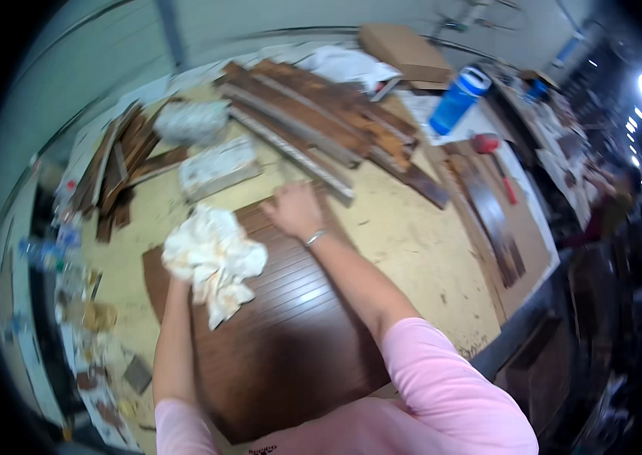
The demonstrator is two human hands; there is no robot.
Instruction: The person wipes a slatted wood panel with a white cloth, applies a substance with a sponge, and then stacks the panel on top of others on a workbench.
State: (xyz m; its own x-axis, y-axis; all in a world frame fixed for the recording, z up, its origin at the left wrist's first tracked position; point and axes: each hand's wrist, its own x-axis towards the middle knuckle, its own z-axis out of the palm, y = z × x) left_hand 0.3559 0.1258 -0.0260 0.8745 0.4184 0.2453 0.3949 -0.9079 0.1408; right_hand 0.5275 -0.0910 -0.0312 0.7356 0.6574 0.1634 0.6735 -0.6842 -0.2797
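White cloth [215,254] hides the left fingers while right fingers [281,195] touch brown panel [298,318]

Glossy wood panel [291,341] (smooth, finely grooved) — matt, wrinkled cloth [215,258].

Head-worn fisheye, downward over table [419,254]

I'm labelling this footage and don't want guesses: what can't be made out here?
Left hand's grip: head view, hidden by the white cloth.
Part of the brown panel's near edge: head view, covered by the pink shirt.
Co-worker's hands, far right: head view, lost in blur and dim light.
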